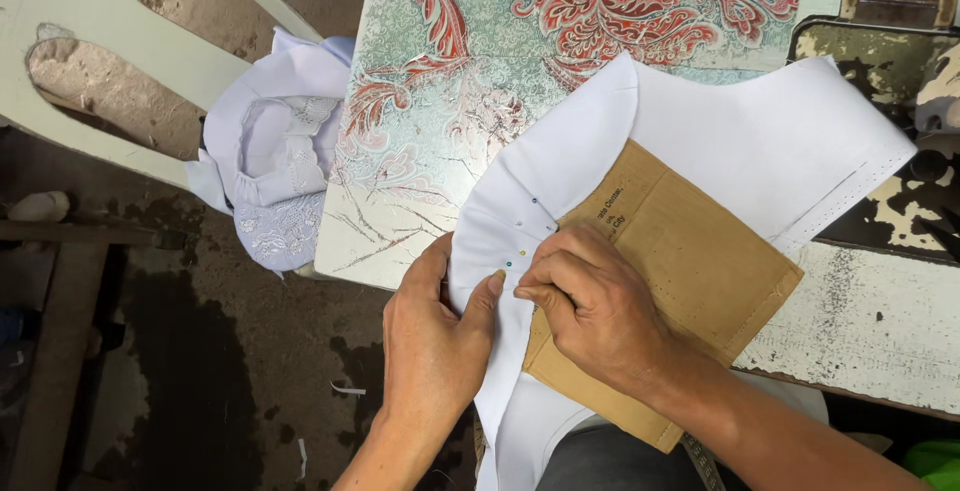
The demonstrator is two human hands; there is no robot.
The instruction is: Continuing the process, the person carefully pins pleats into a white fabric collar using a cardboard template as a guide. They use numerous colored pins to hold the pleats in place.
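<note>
A person bends over a worktable, both hands busy on a white fabric piece (720, 141) with a brown paper pattern (690, 261) lying on top of it. The fabric lies spread across the near corner of the table, and its long axis runs on a diagonal from the lower left, where it hangs off the table edge toward the person's lap, up to the upper right, where its squared end points at a worn black machine bed (880, 61). The pattern lies along the same diagonal, one corner aimed down toward the person.

The left hand (432, 336) grips the curved left edge of the fabric, thumb on top and fingers curled beneath. The right hand (590, 306) is pinched shut, fingertips pressed together at the pattern's upper left edge, just beside the left thumb; whether it grasps a pin I cannot tell. A short row of coloured pin heads (530, 226) shows in the fabric just above the fingers.

The table carries a patterned sheet (450, 81) of teal with red floral swirls. A lilac lace garment (275, 166) hangs off its left edge.
</note>
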